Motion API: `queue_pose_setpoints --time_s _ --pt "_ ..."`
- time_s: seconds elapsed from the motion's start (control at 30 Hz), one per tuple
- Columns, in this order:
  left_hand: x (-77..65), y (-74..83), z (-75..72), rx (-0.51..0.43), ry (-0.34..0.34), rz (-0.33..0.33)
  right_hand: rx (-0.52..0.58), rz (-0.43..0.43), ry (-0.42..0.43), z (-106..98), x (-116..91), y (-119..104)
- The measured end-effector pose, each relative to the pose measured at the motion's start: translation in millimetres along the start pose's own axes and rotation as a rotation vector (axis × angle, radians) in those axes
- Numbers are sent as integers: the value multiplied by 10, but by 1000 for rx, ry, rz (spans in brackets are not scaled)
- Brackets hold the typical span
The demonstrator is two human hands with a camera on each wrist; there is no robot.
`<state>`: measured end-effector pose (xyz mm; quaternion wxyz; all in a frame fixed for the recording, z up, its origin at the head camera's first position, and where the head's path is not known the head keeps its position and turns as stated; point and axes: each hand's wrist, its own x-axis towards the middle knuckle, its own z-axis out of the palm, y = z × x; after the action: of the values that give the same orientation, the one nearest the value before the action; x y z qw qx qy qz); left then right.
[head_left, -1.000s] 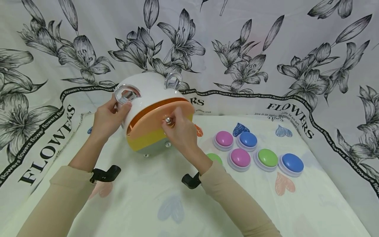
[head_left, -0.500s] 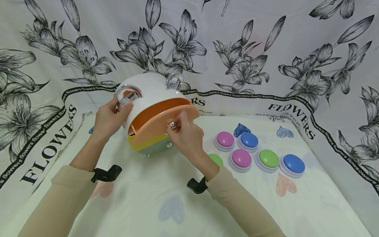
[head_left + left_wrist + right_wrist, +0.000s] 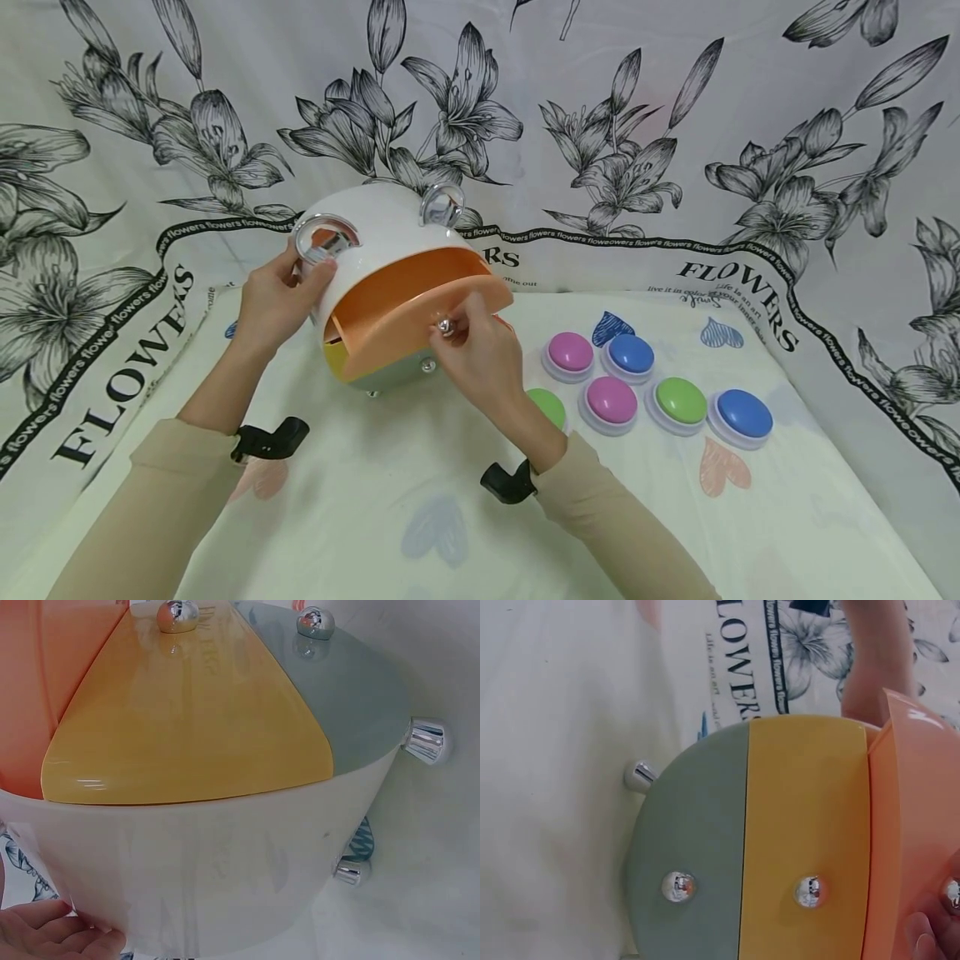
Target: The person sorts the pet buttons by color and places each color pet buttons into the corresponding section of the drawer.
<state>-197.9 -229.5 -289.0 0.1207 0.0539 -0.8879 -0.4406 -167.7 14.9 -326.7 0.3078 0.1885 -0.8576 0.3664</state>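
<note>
A white, rounded storage box [image 3: 375,212] with two silver rings on top stands at the back left of the table. My left hand [image 3: 277,304] holds its left side, thumb beside the near ring [image 3: 324,240]. With thumb and fingers, my right hand [image 3: 483,354] pinches the silver knob [image 3: 446,327] of the peach top drawer [image 3: 390,329]. That drawer is partly pulled out, showing an orange interior. Below it, the yellow drawer [image 3: 187,712] and the grey-green drawer [image 3: 686,832] are closed, each with a round silver knob.
Right of the box sit several round push buttons: pink ones [image 3: 611,400], blue ones [image 3: 742,414] and green ones [image 3: 679,401]. One green button is partly behind my right forearm. A heart-patterned cloth [image 3: 360,500] covers the table, and a floral curtain [image 3: 637,200] hangs behind.
My right hand has drawn the peach drawer outward, toward me and slightly right, widening the gap above it. The left hand keeps its place on the box.
</note>
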Motion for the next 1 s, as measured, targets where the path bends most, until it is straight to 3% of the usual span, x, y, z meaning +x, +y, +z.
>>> queue_pose_setpoints --time_s 1.0 --pt "0 1 -3 7 -3 -8 64 -28 -28 -185 -192 46"
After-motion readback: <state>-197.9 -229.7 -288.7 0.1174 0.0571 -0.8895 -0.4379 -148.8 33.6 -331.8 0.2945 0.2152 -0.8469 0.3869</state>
